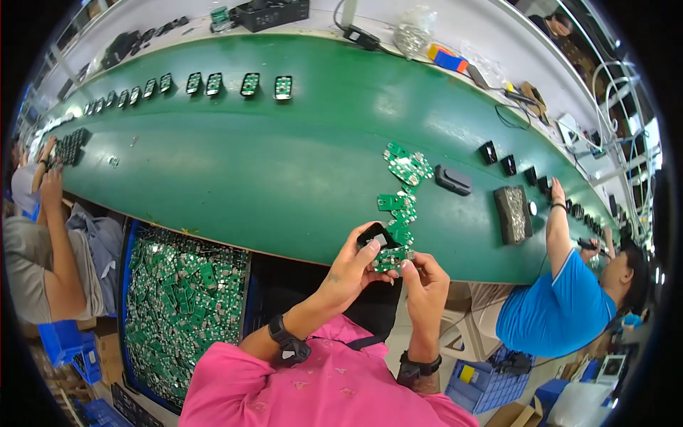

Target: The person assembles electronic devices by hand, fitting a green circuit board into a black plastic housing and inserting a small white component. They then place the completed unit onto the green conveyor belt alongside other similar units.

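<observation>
Board (388,261) is pinched by right hand (425,277), case (371,232) by left hand (348,267); fitting seems in hand, alignment apparently needed next.

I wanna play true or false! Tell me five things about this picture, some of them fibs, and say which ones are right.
1. The left hand of the person in pink holds a black case. True.
2. That person's right hand is holding a red spoon. False: its fingertips are on a green circuit board.
3. The table is yellow on top. False: it is green.
4. A blue-rimmed bin at the person's left holds a big heap of circuit boards. True.
5. The person in the bright blue shirt is on the picture's left side. False: on the right.
</observation>
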`<action>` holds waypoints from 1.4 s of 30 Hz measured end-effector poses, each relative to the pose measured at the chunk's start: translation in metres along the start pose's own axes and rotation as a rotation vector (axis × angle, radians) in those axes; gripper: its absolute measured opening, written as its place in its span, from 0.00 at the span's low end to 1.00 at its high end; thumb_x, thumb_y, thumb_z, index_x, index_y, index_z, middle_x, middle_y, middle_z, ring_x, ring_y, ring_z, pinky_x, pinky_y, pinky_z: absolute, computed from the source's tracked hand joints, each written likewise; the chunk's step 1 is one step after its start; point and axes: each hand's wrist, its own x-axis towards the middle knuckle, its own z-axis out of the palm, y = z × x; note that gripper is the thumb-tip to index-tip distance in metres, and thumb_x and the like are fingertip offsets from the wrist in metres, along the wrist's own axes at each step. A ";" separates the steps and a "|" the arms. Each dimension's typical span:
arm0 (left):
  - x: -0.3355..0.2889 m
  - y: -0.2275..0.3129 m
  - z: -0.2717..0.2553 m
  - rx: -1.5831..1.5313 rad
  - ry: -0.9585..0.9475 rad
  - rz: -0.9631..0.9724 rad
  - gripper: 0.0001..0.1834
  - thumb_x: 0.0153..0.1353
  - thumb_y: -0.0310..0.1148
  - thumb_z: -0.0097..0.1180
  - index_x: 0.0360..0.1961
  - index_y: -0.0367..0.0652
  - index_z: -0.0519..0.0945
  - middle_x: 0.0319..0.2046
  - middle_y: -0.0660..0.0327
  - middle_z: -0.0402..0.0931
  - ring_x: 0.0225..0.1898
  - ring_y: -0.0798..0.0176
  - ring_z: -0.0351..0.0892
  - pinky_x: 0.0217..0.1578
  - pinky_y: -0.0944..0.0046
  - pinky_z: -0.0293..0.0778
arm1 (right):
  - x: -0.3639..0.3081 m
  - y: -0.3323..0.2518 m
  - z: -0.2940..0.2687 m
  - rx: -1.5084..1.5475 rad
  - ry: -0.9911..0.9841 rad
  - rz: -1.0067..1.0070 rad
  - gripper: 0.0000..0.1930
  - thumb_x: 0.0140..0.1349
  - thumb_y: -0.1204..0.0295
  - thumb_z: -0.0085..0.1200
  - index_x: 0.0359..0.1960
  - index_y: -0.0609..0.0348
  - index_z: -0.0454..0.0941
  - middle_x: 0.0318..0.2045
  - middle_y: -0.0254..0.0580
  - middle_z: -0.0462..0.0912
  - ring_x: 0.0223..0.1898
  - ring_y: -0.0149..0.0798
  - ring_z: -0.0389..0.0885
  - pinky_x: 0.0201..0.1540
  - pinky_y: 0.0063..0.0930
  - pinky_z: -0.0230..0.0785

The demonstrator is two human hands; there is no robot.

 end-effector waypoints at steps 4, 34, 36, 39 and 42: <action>-0.007 0.002 0.009 0.411 0.045 0.113 0.28 0.72 0.34 0.49 0.70 0.44 0.58 0.45 0.57 0.77 0.38 0.64 0.82 0.35 0.66 0.81 | -0.004 -0.002 0.004 0.024 0.145 -0.153 0.07 0.65 0.78 0.56 0.42 0.70 0.80 0.38 0.38 0.80 0.36 0.27 0.78 0.40 0.19 0.70; -0.001 -0.019 0.015 0.713 -0.126 -0.211 0.29 0.73 0.40 0.46 0.71 0.46 0.55 0.39 0.60 0.76 0.28 0.70 0.77 0.24 0.73 0.67 | -0.041 0.027 -0.049 0.251 0.000 0.152 0.12 0.68 0.76 0.53 0.52 0.64 0.79 0.28 0.31 0.80 0.24 0.20 0.72 0.25 0.15 0.65; -0.004 -0.009 0.010 0.688 -0.106 -0.216 0.28 0.73 0.41 0.46 0.70 0.46 0.56 0.39 0.60 0.76 0.28 0.71 0.76 0.24 0.73 0.67 | -0.031 0.027 -0.040 0.293 -0.080 0.159 0.10 0.68 0.76 0.55 0.49 0.64 0.79 0.27 0.31 0.79 0.24 0.20 0.72 0.24 0.15 0.64; -0.006 0.005 0.006 0.574 -0.038 -0.185 0.26 0.74 0.41 0.45 0.68 0.46 0.58 0.39 0.60 0.77 0.28 0.70 0.76 0.23 0.74 0.66 | -0.019 0.014 -0.030 0.240 -0.128 0.130 0.07 0.68 0.75 0.55 0.43 0.66 0.79 0.28 0.32 0.79 0.25 0.21 0.73 0.25 0.15 0.65; -0.002 0.022 0.002 0.506 -0.007 -0.197 0.25 0.74 0.40 0.44 0.68 0.46 0.58 0.42 0.58 0.78 0.28 0.69 0.77 0.22 0.74 0.66 | -0.006 0.005 -0.020 0.293 -0.131 0.109 0.06 0.69 0.75 0.55 0.42 0.66 0.79 0.29 0.32 0.79 0.25 0.20 0.73 0.25 0.15 0.66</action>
